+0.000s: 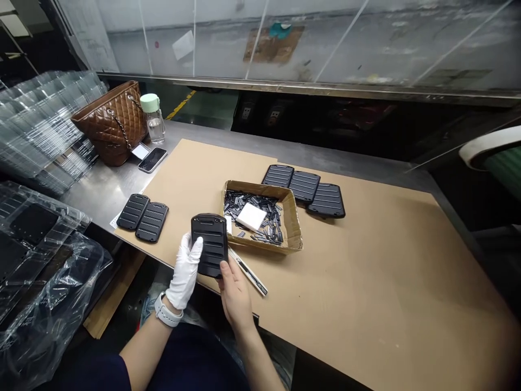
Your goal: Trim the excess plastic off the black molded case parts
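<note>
A black ribbed panel (209, 247) is held upright between both hands at the table's front edge. My left hand (186, 271), in a white glove, grips its left side with the thumb across the face. My bare right hand (235, 293) holds its lower right corner. Behind the panel, a cardboard box (295, 225) contains many small black strips (271, 209) and a white block (251, 217). A utility knife (250, 273) lies right of the panel. Two similar panels (151, 221) rest at the left, and three more (303, 185) lie behind the box.
A brown quilted bag (112, 122), a bottle (153, 119) and a phone (153, 160) stand or lie at the back left. Stacked clear trays (40, 119) and plastic-wrapped parts (36, 271) are further left. Brown board (366, 282) covers the table.
</note>
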### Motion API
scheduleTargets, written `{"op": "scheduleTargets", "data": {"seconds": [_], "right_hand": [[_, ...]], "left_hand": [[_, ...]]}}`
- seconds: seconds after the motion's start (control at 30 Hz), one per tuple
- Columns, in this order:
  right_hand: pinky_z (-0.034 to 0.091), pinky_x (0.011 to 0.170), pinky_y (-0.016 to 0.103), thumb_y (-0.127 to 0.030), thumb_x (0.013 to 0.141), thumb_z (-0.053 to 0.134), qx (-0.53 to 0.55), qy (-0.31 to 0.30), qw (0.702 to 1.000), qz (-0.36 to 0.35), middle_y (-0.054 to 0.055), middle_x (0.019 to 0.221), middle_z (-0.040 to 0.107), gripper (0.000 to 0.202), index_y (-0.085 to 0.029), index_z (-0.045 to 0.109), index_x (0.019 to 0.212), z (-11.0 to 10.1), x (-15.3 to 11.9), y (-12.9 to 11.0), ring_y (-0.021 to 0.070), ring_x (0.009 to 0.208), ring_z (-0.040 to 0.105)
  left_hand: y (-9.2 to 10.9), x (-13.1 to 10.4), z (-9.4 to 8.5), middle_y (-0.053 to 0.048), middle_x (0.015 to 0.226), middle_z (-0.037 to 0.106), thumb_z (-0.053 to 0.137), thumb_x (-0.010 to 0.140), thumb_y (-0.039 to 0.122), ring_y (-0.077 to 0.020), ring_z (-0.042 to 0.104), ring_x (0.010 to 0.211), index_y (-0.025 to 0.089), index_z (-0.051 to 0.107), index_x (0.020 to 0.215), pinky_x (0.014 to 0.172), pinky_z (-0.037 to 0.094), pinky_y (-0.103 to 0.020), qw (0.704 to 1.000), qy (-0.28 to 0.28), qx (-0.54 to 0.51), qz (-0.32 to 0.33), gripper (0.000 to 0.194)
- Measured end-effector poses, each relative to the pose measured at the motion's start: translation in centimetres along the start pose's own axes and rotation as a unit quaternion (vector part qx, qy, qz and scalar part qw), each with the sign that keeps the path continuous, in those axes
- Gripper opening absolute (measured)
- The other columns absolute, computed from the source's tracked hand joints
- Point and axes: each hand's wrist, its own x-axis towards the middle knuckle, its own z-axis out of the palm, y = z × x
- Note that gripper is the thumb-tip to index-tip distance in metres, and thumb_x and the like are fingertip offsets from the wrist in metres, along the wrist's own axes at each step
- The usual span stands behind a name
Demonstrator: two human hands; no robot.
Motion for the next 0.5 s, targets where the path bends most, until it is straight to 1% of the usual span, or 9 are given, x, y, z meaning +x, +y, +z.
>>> {"op": "scheduleTargets", "data": {"seconds": [0.07,0.13,0.17,0.2,0.3,0.33,0.37,0.43,0.5], "right_hand": [[0.045,0.104,0.044,-0.05,0.09,0.05,-0.015,0.004,1.0,-0.005,0.007,0.123,0.065,0.044,-0.025,0.059,0.125,1.5,1.2,1.0,0.0238,0.117,0.059],[0.046,0.102,0.044,-0.047,0.093,0.044,-0.036,-0.003,0.999,-0.017,0.008,0.123,0.065,0.044,-0.023,0.056,0.127,3.0,2.6,2.3,0.0233,0.118,0.059],[0.048,0.101,0.044,-0.046,0.094,0.041,-0.048,-0.009,0.999,-0.025,0.009,0.121,0.066,0.043,-0.022,0.056,0.127,3.8,3.3,3.0,0.023,0.118,0.059],[0.051,0.097,0.042,-0.043,0.095,0.04,-0.056,-0.017,0.998,-0.031,0.009,0.118,0.068,0.042,-0.022,0.057,0.126,4.4,4.0,3.7,0.0228,0.115,0.061],[0.058,0.083,0.037,-0.036,0.095,0.039,-0.079,-0.046,0.995,-0.05,0.009,0.107,0.072,0.039,-0.02,0.058,0.125,5.7,5.3,4.8,0.0214,0.102,0.068],[0.059,0.08,0.036,-0.034,0.095,0.039,-0.088,-0.053,0.993,-0.059,0.009,0.106,0.073,0.039,-0.02,0.057,0.127,5.9,5.5,4.8,0.021,0.1,0.069],[0.059,0.081,0.035,-0.032,0.094,0.04,-0.097,-0.058,0.991,-0.068,0.008,0.107,0.072,0.04,-0.021,0.056,0.128,6.0,5.6,4.7,0.0208,0.102,0.068],[0.054,0.093,0.039,-0.03,0.092,0.044,-0.119,-0.065,0.987,-0.086,0.008,0.118,0.068,0.039,-0.023,0.057,0.128,5.9,5.6,4.2,0.0212,0.115,0.061],[0.041,0.108,0.043,-0.028,0.089,0.047,-0.135,-0.081,0.983,-0.098,0.006,0.13,0.061,0.037,-0.026,0.062,0.123,5.6,5.2,3.7,0.022,0.127,0.051]], "left_hand": [[-0.3,0.7,-1.2,-0.009,0.125,0.057,0.061,0.085,0.038,-0.0189,0.056,0.117,0.021,0.048,0.125,0.106,0.04,-0.035,0.993,0.076,0.069,0.051,0.046],[-0.2,1.4,-2.8,-0.01,0.127,0.054,0.06,0.085,0.036,-0.0189,0.053,0.121,0.021,0.046,0.125,0.108,0.038,-0.036,0.974,0.144,0.141,0.105,0.045],[-0.1,1.7,-3.5,-0.01,0.128,0.053,0.059,0.085,0.036,-0.0194,0.051,0.123,0.021,0.047,0.124,0.109,0.035,-0.037,0.962,0.159,0.178,0.133,0.044],[0.1,2.1,-4.3,-0.011,0.13,0.052,0.059,0.085,0.036,-0.0203,0.049,0.125,0.021,0.048,0.123,0.111,0.033,-0.039,0.95,0.16,0.218,0.157,0.042],[0.4,3.3,-6.0,-0.013,0.128,0.053,0.059,0.084,0.036,-0.0236,0.047,0.126,0.018,0.053,0.118,0.115,0.027,-0.042,0.906,0.117,0.35,0.209,0.039],[0.3,3.7,-6.3,-0.013,0.128,0.054,0.059,0.083,0.037,-0.0247,0.047,0.126,0.018,0.054,0.118,0.115,0.027,-0.043,0.896,0.095,0.378,0.215,0.04],[0.2,4.1,-6.4,-0.013,0.129,0.054,0.06,0.083,0.038,-0.0254,0.047,0.127,0.017,0.054,0.119,0.114,0.028,-0.044,0.893,0.07,0.392,0.208,0.042],[-0.1,4.6,-6.4,-0.013,0.133,0.053,0.061,0.082,0.039,-0.0255,0.047,0.127,0.019,0.052,0.123,0.114,0.03,-0.044,0.911,0.022,0.379,0.164,0.047],[-0.3,4.7,-6.2,-0.012,0.136,0.052,0.061,0.082,0.039,-0.0242,0.048,0.128,0.02,0.051,0.126,0.114,0.03,-0.043,0.948,-0.006,0.304,0.094,0.049]]}}
